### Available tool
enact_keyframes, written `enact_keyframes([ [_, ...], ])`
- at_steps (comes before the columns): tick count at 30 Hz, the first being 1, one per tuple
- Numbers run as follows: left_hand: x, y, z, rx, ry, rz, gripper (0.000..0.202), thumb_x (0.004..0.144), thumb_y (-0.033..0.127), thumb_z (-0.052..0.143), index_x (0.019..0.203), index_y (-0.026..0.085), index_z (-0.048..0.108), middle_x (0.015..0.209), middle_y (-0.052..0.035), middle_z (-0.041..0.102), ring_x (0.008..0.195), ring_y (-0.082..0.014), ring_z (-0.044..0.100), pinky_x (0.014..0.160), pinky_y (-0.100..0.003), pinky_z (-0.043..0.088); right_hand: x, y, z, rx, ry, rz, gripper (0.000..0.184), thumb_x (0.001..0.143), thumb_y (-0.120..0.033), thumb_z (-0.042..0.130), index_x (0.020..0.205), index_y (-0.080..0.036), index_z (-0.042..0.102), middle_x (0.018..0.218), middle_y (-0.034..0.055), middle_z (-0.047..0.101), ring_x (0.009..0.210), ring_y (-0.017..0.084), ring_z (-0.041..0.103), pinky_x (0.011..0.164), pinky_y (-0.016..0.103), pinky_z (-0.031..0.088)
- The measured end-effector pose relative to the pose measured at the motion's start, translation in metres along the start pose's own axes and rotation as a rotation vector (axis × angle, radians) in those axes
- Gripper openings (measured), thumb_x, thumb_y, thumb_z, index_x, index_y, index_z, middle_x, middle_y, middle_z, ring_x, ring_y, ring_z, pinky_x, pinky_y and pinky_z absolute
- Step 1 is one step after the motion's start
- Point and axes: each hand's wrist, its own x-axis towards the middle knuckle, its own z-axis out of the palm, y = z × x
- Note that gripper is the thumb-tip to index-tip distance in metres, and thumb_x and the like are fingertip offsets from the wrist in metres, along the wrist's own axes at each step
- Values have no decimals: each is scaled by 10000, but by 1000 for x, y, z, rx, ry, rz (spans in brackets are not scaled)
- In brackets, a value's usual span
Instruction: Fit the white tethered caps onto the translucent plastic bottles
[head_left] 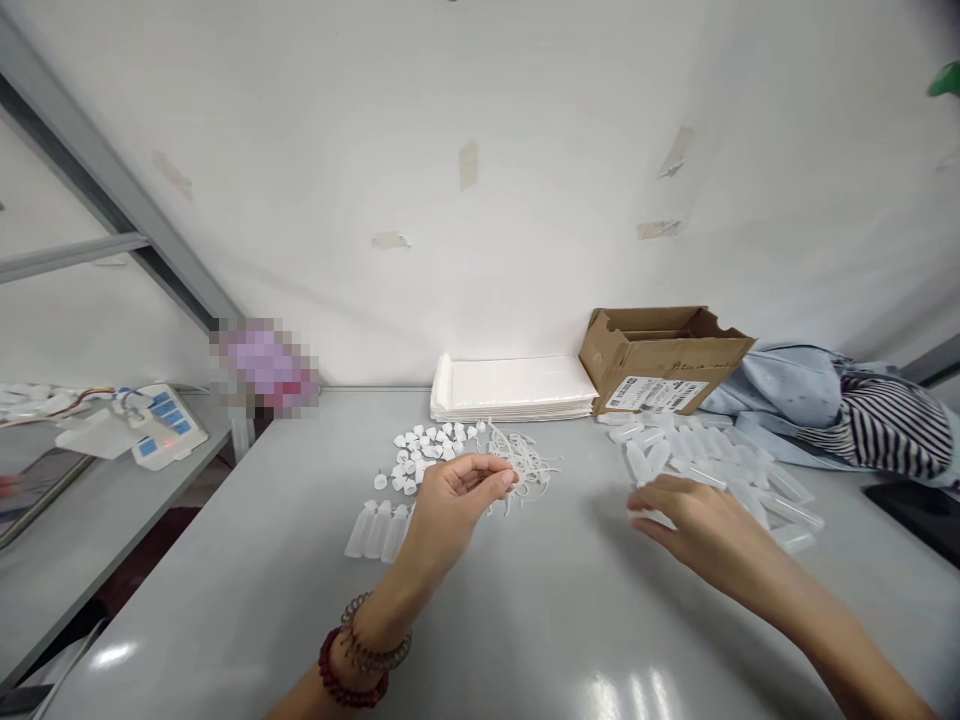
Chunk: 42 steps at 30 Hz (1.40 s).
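Observation:
My left hand (465,495) is over the middle of the table, thumb and fingertips pressed together in a pinch. Whatever the pinch holds is too small to make out. Just behind it lies a tangle of thin white strips (529,460) and a pile of small white caps (409,462). A row of small translucent bottles (371,530) lies left of my left wrist, partly hidden by it. My right hand (686,515) is at the near left edge of a heap of translucent plastic tubes (720,455), its thumb and fingers slightly apart. Something pale shows in that gap, which I cannot identify.
A stack of white padded envelopes (517,385) and an open cardboard box (660,350) stand against the wall. Light blue cloth (795,390) and a dark phone-like object (919,515) lie at the right. A lower side table with a white control unit (169,425) is on the left.

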Motion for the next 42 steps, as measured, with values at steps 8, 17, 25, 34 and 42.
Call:
enact_keyframes([
  [8,-5,-1,5,24,-50,104,118,748,294,695,780,184,723,724,-7,706,719,-147,644,694,-239,527,39,-63,-8,676,156,-188,64,856,-251,586,801,-221,571,825,1,699,778,152,664,721,270,511],
  [17,3,-2,-3,-40,49,188,99,770,276,680,775,180,706,732,2,688,718,-134,644,700,-226,536,65,-88,8,625,257,-299,112,859,-170,540,767,-219,497,811,15,684,744,166,633,658,275,487],
  [25,1,-6,3,99,140,293,88,783,230,616,757,169,675,816,-30,642,772,-151,629,701,-243,542,62,-92,12,611,227,-263,138,852,-152,548,750,-224,488,776,-2,668,702,152,615,623,256,473],
  [34,0,-8,4,406,85,563,135,857,187,534,871,190,668,879,-55,648,803,-169,619,707,-280,522,57,-89,18,722,228,-158,108,861,-198,532,765,-225,491,786,3,673,691,149,633,630,268,500],
  [42,-6,-26,17,484,-108,550,157,843,136,536,842,185,685,843,-46,641,751,-156,610,689,-276,496,21,-75,44,776,314,-77,124,838,-218,558,722,-225,516,766,14,674,717,161,653,661,272,526],
])
